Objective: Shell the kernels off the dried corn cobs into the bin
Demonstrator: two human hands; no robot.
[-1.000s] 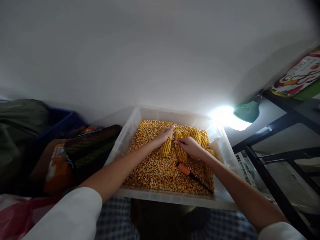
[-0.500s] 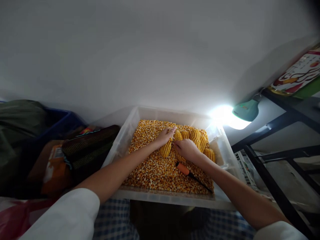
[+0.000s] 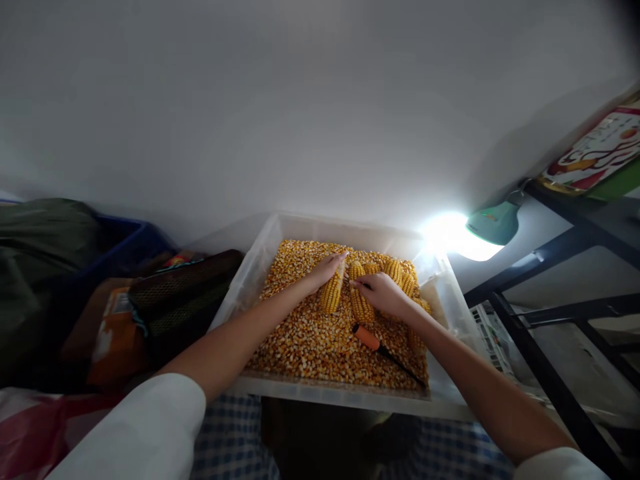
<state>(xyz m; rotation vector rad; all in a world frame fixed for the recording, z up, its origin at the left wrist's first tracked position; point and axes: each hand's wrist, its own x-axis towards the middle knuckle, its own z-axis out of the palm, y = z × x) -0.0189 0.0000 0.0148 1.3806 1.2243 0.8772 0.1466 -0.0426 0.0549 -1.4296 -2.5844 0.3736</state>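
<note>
My left hand [image 3: 327, 270] is closed around the upper part of an ear of corn [image 3: 331, 295], which stands tilted over the loose kernels. A pale strip bare of kernels shows along the ear's right side. My right hand [image 3: 383, 293] is a little to the right, fingers pinched on a small dark tool [image 3: 367, 286]; its tip is too small to make out. Just under the right hand lies another ear of corn [image 3: 361, 303]. Below it, an orange-handled tool with a long black shaft [image 3: 367, 338] rests on the corn kernels [image 3: 310, 347].
A translucent plastic bin [image 3: 240, 287] holds the kernels and several more ears [image 3: 393, 269] at its right. A lit lamp [image 3: 493, 223] hangs from a black metal rack [image 3: 520, 347] on the right. A dark mesh bag [image 3: 185, 300] and a blue crate [image 3: 135, 233] stand left.
My right hand has moved away to the right from the held ear, with the dark tool in it. My left hand still holds the ear, whose stripped side now shows.
</note>
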